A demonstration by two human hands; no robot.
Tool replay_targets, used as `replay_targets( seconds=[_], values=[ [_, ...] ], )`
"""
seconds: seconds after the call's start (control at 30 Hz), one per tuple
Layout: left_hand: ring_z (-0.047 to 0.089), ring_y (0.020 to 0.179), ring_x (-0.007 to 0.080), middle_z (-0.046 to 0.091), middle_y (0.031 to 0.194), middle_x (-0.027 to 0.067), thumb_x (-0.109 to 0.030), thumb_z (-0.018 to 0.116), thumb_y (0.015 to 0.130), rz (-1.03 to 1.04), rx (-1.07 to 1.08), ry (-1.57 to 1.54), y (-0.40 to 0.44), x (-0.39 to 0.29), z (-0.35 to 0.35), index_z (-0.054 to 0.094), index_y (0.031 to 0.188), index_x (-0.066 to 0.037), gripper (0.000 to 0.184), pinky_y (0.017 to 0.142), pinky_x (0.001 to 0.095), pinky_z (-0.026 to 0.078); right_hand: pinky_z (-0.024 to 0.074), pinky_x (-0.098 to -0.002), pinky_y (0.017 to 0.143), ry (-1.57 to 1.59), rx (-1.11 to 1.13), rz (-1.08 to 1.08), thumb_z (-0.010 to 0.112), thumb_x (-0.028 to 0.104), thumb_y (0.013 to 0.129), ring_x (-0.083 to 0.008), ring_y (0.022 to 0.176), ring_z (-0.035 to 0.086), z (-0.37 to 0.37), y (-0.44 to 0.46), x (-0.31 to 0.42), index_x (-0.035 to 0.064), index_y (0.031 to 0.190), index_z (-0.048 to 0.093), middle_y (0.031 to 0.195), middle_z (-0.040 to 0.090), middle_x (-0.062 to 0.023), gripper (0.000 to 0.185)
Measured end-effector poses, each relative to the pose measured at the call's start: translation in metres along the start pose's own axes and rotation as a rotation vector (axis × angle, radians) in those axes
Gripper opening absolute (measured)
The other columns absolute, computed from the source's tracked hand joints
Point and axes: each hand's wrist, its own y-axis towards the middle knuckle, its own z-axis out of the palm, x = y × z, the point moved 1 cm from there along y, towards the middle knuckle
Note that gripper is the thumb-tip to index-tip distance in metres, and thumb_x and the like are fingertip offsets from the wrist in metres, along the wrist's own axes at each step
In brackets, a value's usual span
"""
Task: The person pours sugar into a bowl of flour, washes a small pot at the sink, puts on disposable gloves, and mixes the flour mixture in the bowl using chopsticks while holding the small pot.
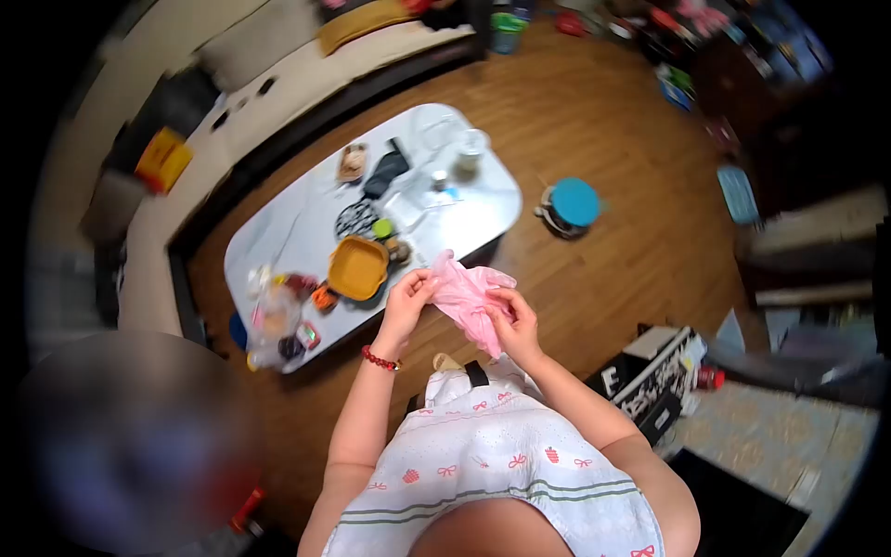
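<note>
A crumpled, thin pink plastic bag (467, 295) hangs between my two hands in front of my body, just off the near side of the table. My left hand (406, 304), with a red bead bracelet (380, 358) on the wrist, pinches its left edge between thumb and fingers. On the other side, my right hand (516, 327) has its fingers closed on the right part of the bag. Beyond my left hand, an orange-yellow square container (358, 267) stands on the white table (278, 223).
Food packages (278, 320), a green-lidded jar (382, 227), a patterned round item (356, 221) and a clear jug (470, 153) stand on the table. A blue-topped stool (574, 201) is to the right. A sofa (278, 102) runs behind. A blurred round shape (139, 446) fills the lower left.
</note>
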Motion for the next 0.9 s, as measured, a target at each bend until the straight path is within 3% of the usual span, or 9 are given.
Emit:
replay_targets(
  seconds=[0.2, 0.3, 0.37, 0.5, 0.53, 0.6, 0.63, 0.7, 0.9],
  values=[
    [0.055, 0.079, 0.0083, 0.064, 0.083, 0.0011, -0.02, 0.059, 0.093, 0.258, 0.104, 0.256, 0.098, -0.019, 0.173, 0.065, 0.093, 0.001, 0.021, 0.071, 0.0235, 0.045, 0.0492, -0.0251, 0.072, 0.193, -0.465, 0.377, 0.064, 0.009, 0.088, -0.0118, 0.084, 0.061, -0.173, 0.003, -0.048, 0.0001, 0.113, 0.058, 0.095, 0.065, -0.0078, 0.027],
    [0.06, 0.079, 0.0147, 0.065, 0.088, 0.0072, -0.024, 0.054, 0.096, 0.65, -0.167, 0.469, 0.153, -0.056, 0.267, 0.064, 0.098, -0.001, 0.025, 0.072, 0.0289, 0.048, 0.0496, -0.0272, 0.078, 0.505, -0.891, 0.442, 0.06, 0.008, 0.09, -0.0142, 0.091, 0.06, -0.293, -0.005, -0.096, -0.0005, 0.121, 0.052, 0.104, 0.062, -0.0098, 0.033],
    [0.058, 0.071, 0.0152, 0.06, 0.079, 0.007, -0.018, 0.045, 0.1, 0.886, -0.306, 0.23, 0.18, -0.073, 0.337, 0.054, 0.099, -0.001, 0.019, 0.066, 0.0286, 0.049, 0.0484, -0.0294, 0.085, 0.33, -1.205, 0.311, 0.055, 0.008, 0.093, -0.0168, 0.099, 0.057, -0.383, -0.011, -0.121, 0.0002, 0.131, 0.044, 0.116, 0.057, -0.012, 0.04],
    [0.055, 0.092, 0.0211, 0.054, 0.106, 0.0126, -0.012, 0.045, 0.1, 1.278, -0.362, 0.096, 0.238, -0.04, 0.482, 0.048, 0.103, 0.001, 0.013, 0.087, 0.0331, 0.046, 0.0447, -0.0321, 0.094, 0.154, -1.351, 0.021, 0.05, 0.009, 0.096, -0.0199, 0.108, 0.055, -0.535, 0.019, -0.053, -0.0001, 0.141, 0.033, 0.126, 0.052, -0.0144, 0.048],
    [0.06, 0.097, 0.0246, 0.059, 0.104, 0.0142, -0.014, 0.047, 0.098, 1.099, -0.089, 0.285, 0.247, -0.036, 0.534, 0.053, 0.105, 0.0, 0.016, 0.096, 0.0432, 0.044, 0.0444, -0.0311, 0.093, -0.044, -1.345, -0.069, 0.051, 0.009, 0.096, -0.0189, 0.106, 0.056, -0.569, 0.028, -0.068, 0.0002, 0.14, 0.034, 0.123, 0.054, -0.0129, 0.048],
    [0.064, 0.085, 0.0308, 0.066, 0.081, 0.0166, -0.015, 0.054, 0.089, 1.158, 0.247, 1.547, 0.31, 0.023, 0.576, 0.067, 0.088, -0.007, 0.015, 0.101, 0.0497, 0.038, 0.0451, -0.0283, 0.087, -0.216, -1.193, -0.022, 0.052, 0.006, 0.095, -0.0155, 0.099, 0.058, -0.617, 0.045, -0.067, 0.0016, 0.137, 0.04, 0.112, 0.06, -0.0093, 0.044],
    [0.066, 0.075, 0.0328, 0.067, 0.077, 0.0173, -0.016, 0.054, 0.089, 0.778, 0.327, 1.414, 0.336, 0.056, 0.586, 0.068, 0.085, -0.007, 0.017, 0.091, 0.0461, 0.045, 0.0473, -0.0318, 0.071, -0.321, -1.207, 0.162, 0.052, 0.008, 0.093, -0.0191, 0.081, 0.061, -0.639, 0.052, -0.087, 0.0001, 0.127, 0.049, 0.089, 0.064, -0.0159, 0.035],
    [0.067, 0.073, 0.0338, 0.067, 0.076, 0.0175, -0.015, 0.054, 0.089, 0.71, 0.281, 1.243, 0.362, 0.066, 0.629, 0.067, 0.087, -0.004, 0.017, 0.062, 0.0409, 0.052, 0.0463, -0.032, 0.067, -0.339, -1.155, 0.18, 0.052, 0.006, 0.09, -0.02, 0.073, 0.059, -0.683, 0.06, -0.132, -0.0023, 0.115, 0.055, 0.082, 0.062, -0.0171, 0.027],
    [0.068, 0.076, 0.0273, 0.07, 0.081, 0.013, -0.018, 0.053, 0.091, 0.584, 0.626, 1.126, 0.414, 0.056, 0.828, 0.068, 0.094, -0.002, 0.022, 0.077, 0.0387, 0.052, 0.0443, -0.0311, 0.062, 0.091, -1.191, 0.473, 0.049, 0.008, 0.087, -0.0155, 0.067, 0.055, -0.8, 0.094, -0.215, -0.0025, 0.093, 0.058, 0.068, 0.057, -0.0113, 0.015]
  ],
)
